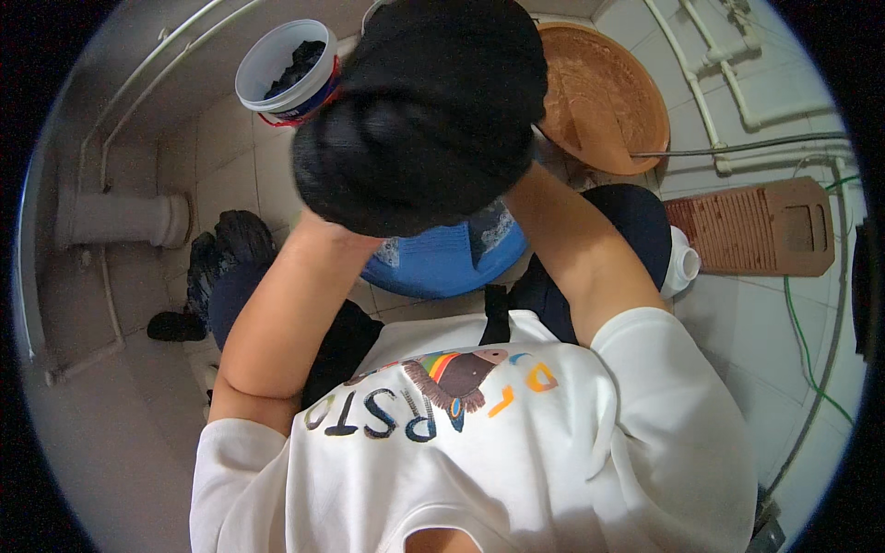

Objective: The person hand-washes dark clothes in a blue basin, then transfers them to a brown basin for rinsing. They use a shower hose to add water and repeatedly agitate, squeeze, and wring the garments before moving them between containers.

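A bulky piece of black cloth [424,111] is raised close in front of me and covers the upper middle of the view. It looks like a bunched garment, slightly blurred; its exact kind cannot be told. My left hand [339,232] is at its lower left edge, with only the heel and wrist showing. On the other side, my right hand [525,184] reaches up behind the cloth's right edge. Both hands' fingers are hidden by the cloth, which they hold up. Beneath it, a blue basin [429,276] with a ribbed washboard part and suds is partly covered.
A white bucket [253,81] with dark cloth inside stands at the far left. At the far right is a brown basin [636,78] of cloudy water with a hose over its rim. A brown washboard [756,229], white jug [682,261] and wall pipes [714,101] lie right.
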Demonstrator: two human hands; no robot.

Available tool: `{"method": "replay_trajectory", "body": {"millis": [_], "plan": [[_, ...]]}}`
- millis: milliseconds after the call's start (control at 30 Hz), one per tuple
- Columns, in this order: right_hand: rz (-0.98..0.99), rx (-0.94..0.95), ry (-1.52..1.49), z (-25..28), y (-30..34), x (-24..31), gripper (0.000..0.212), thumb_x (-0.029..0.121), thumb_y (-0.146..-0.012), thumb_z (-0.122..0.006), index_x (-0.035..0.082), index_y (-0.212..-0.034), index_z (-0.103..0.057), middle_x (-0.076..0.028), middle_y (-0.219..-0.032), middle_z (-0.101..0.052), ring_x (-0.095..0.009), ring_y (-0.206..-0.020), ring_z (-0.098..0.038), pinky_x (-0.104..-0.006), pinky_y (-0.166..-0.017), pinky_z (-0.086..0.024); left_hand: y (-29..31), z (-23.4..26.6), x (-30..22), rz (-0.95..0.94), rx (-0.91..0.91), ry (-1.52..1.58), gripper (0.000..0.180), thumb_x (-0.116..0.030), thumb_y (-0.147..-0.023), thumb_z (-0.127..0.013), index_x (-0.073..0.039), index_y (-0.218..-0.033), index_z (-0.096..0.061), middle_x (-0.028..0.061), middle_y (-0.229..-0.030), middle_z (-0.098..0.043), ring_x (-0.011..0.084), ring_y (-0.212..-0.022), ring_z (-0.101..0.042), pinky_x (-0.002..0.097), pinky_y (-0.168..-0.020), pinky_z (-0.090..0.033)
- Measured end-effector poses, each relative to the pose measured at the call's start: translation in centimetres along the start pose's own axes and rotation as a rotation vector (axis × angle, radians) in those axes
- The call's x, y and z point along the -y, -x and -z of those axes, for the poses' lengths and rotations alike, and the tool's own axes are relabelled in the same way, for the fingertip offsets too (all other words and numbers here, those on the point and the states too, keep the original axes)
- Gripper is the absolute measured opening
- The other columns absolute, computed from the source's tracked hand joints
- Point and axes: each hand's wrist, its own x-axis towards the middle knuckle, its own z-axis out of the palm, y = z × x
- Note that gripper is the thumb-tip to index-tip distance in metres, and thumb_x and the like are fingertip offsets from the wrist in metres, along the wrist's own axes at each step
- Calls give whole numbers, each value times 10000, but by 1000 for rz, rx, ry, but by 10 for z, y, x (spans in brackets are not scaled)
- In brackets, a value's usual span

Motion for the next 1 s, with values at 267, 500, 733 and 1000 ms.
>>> {"method": "replay_trajectory", "body": {"millis": [267, 500, 733, 1000], "plan": [[178, -106, -214, 7, -27, 99, 898, 419, -671, -685, 115, -1355, -188, -169, -1397, -161, -353, -1276, -141, -468, -1025, -220, -4, 75, -25, -102, -247, 187, 542, -345, -833, -458, -130, -1306, -304, 87, -1307, -353, 265, -1198, -345, 426, -994, -290], [239, -77, -89, -11, -16, 101, 839, 389, -694, -678, 104, -1342, -228, -157, -1387, -201, -332, -1267, -185, -447, -1023, -237, -8, 112, -2, -46, -236, 376, 612, -467, -856, -393, -166, -1366, -238, 81, -1399, -265, 285, -1273, -260, 459, -1033, -227], [487, -39, 381, -56, 22, 84, 781, 360, -716, -672, 93, -1328, -267, -146, -1376, -241, -311, -1259, -228, -426, -1020, -253, -4, 71, -5, -18, -458, 117, 559, -416, -861, -418, -143, -1335, -303, 78, -1348, -358, 283, -1219, -356, 441, -1008, -297], [921, -135, 1008, -38, 43, 93, 715, 325, -741, -664, 80, -1313, -312, -133, -1364, -288, -286, -1249, -277, -401, -1018, -272, -5, 60, -14, -105, -477, 136, 549, -406, -867, -409, -132, -1331, -308, 83, -1345, -362, 281, -1217, -359, 437, -1010, -294]]}}
